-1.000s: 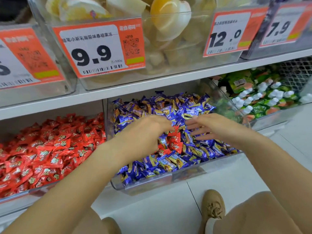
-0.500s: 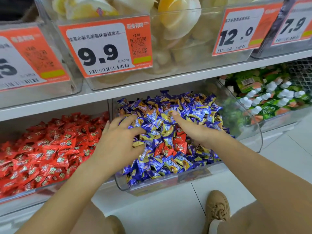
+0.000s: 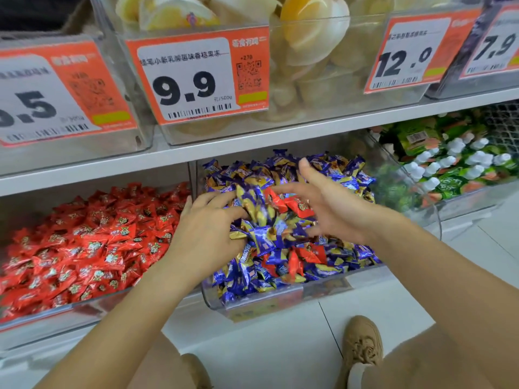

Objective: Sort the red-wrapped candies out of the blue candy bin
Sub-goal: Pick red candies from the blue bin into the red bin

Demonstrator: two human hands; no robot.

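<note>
A clear bin (image 3: 280,300) on the lower shelf is heaped with blue-and-gold wrapped candies (image 3: 269,237). Red-wrapped candies (image 3: 297,206) show in the heap between my hands, and more red ones (image 3: 306,255) lie near the front. My left hand (image 3: 207,231) rests on the left side of the pile, its fingers curled into the blue candies. My right hand (image 3: 328,206) hovers over the right side with its fingers spread, touching the red candies; it holds nothing.
A bin of red candies (image 3: 84,242) stands directly to the left. A bin of green and white packets (image 3: 455,164) stands at the right. The upper shelf (image 3: 252,141) carries jelly bins with orange price tags (image 3: 196,77). My shoes (image 3: 362,343) are on the white floor below.
Both hands have raked through the blue pile and pulled back toward its middle. Red candies that were buried now lie exposed between the hands. The camera moved closer.
</note>
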